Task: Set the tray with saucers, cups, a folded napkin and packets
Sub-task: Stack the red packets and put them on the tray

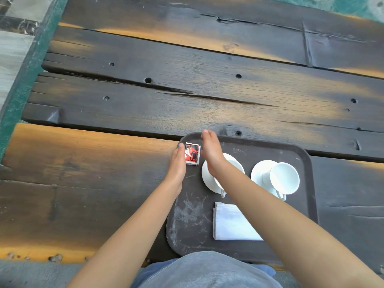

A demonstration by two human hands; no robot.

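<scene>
Two flat, open hands, left hand and right hand, flank the red packets at the brown tray corner (frame centre), gripping nothing; squaring the stack favours light, even pressure.

Dark weathered plank table, cracks and bolt holes; green-edged floor at left; blue jeans below.

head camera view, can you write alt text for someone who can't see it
Two bare hands, left hand and right hand, flank a small stack of red packets at the far left corner of a dark brown tray on a weathered plank table. The tray also holds two white cups on saucers and a folded white napkin.
</scene>
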